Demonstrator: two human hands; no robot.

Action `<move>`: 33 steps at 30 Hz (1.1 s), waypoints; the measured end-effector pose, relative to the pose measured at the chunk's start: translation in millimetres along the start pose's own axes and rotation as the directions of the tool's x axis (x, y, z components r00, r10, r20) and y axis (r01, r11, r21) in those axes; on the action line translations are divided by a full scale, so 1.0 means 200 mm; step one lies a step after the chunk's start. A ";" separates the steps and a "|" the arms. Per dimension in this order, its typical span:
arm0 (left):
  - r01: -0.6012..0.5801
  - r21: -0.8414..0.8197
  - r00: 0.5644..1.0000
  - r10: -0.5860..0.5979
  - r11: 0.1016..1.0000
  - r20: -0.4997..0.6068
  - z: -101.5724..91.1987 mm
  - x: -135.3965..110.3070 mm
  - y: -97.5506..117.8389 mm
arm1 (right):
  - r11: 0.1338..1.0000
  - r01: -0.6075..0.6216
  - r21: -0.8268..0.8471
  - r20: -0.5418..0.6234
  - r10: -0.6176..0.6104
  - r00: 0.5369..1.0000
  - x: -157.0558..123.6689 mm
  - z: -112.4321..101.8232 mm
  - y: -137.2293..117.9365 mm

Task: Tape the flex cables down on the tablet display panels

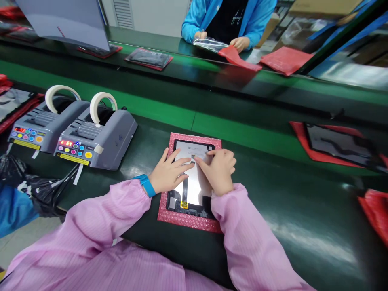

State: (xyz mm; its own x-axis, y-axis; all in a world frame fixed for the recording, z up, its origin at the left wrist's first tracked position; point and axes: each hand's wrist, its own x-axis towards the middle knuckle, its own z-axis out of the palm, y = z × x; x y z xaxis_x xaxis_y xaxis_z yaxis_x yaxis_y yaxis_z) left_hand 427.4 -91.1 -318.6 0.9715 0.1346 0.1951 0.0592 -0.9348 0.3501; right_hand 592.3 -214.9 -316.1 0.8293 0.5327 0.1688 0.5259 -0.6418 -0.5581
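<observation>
A tablet screen panel (198, 190) with a silvery back and black frame lies on a pink bubble-wrap sheet (189, 224) in front of me. A dark flex cable with a yellow label (184, 205) runs along its lower left. My left hand (169, 171) lies over the panel's left side, open, fingers spread towards its middle. At the right side is my right hand (216, 167), its thumb touching near a small connector at the panel's centre. Its index finger reaches the upper right edge, apart from the thumb, while the other fingers curl loosely. I see nothing gripped in either hand.
Two grey tape dispensers (100, 139) (45, 125) with white tape rolls stand at left. More panels on red bubble wrap lie at right (336, 143) and on the far ledge (148, 59). Across the bench, a person in blue (230, 24) handles clear film and red wrap.
</observation>
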 end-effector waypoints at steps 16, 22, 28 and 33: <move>0.144 -0.103 0.967 -0.162 0.984 -0.195 0.00 0.03 -0.02 | 0.829 -0.176 0.531 0.286 0.020 0.958 0.14 -0.08 0.15; 0.197 -0.167 0.955 -0.227 0.966 -0.193 -0.01 0.04 -0.01 | 0.866 0.001 0.500 -0.069 0.039 0.997 0.82 0.16 0.13; 0.213 -0.169 0.959 -0.239 0.962 -0.154 -0.01 0.04 0.00 | 0.954 0.006 0.300 -0.196 0.056 0.979 1.23 0.25 0.07; 0.211 -0.189 0.955 -0.243 0.959 -0.169 -0.01 0.03 -0.02 | 0.960 -0.054 -0.275 -0.304 -0.033 0.952 1.15 0.04 0.35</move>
State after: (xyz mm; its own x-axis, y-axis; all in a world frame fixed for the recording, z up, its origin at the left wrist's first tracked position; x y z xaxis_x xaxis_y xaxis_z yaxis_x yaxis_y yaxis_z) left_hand 432.1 -85.6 -317.1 0.8749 0.4113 0.2557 0.2182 -0.8060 0.5502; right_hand 819.2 -132.6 -322.5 0.8294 0.3608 0.4266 0.5119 -0.7967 -0.3215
